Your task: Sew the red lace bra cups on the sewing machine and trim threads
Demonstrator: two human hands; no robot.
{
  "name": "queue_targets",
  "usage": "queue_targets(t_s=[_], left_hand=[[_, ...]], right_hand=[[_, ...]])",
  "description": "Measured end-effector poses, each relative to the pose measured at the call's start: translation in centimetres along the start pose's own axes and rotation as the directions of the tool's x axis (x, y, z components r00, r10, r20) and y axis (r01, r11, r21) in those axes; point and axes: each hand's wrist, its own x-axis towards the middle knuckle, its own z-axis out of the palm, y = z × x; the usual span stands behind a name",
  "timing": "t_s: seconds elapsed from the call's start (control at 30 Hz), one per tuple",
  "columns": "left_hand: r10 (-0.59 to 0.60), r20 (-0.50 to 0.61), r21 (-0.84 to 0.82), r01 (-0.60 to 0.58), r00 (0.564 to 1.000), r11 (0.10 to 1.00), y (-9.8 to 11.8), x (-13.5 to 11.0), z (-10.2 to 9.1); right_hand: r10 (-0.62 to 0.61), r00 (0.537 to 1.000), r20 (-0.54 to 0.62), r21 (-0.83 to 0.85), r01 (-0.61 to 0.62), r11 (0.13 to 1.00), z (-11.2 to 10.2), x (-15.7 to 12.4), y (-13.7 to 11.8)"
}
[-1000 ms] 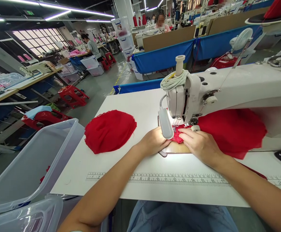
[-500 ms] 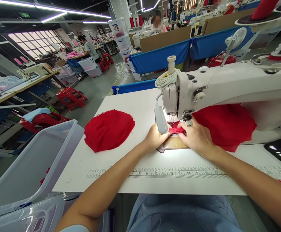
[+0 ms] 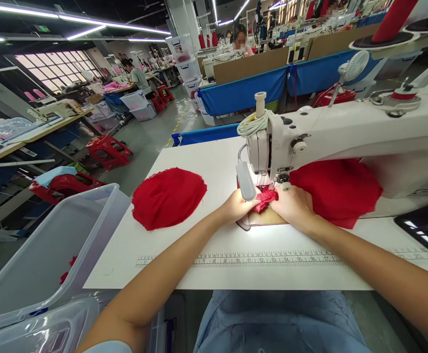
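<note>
Under the head of a white sewing machine (image 3: 309,132), a small gathered piece of red fabric (image 3: 266,197) lies at the needle area. My left hand (image 3: 236,206) pinches its left edge, partly behind the grey lamp (image 3: 246,180). On the other side my right hand (image 3: 294,207) grips the same fabric, fingertips close to the presser foot, which is mostly hidden. Beyond my right hand a larger sheet of red cloth (image 3: 339,189) spreads beneath the machine arm. To the left a pile of red fabric pieces (image 3: 169,198) rests on the white table (image 3: 214,269).
A printed ruler (image 3: 251,260) runs along the table's front edge. An open clear plastic bin (image 3: 85,245) with red scraps stands at the left. A black glossy device (image 3: 427,225) lies at the right. Red stools (image 3: 109,149) and co-workers are farther off.
The red fabric between my hands has bunched up and shows more toward me, below the needle. Both hands stay close to the machine; the view has shifted slightly.
</note>
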Motion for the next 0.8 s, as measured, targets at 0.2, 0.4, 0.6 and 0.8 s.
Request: queue_targets(t_s=[0.2, 0.4, 0.6, 0.8], left_hand=[[-0.063, 0.022, 0.018, 0.063, 0.998, 0.998, 0.2, 0.0, -0.2], [-0.171, -0.211, 0.138, 0.203, 0.962, 0.970, -0.5, -0.6, 0.8], [-0.227, -0.269, 0.051, 0.249, 0.936, 0.967, -0.2, -0.5, 1.1], [-0.096, -0.247, 0.086, 0.121, 0.964, 0.989, -0.9, 0.1, 0.7]], right_hand=[[0.098, 0.995, -0.005, 0.129, -0.097, 0.987, -0.1, 0.2, 0.2], [0.172, 0.984, 0.055, 0.448, -0.178, 0.876, -0.1, 0.8, 0.6], [0.194, 0.965, 0.174, 0.746, -0.258, 0.614, 0.5, 1.4, 0.7], [0.195, 0.971, 0.142, 0.813, -0.227, 0.537, 0.9, 1.6, 1.1]])
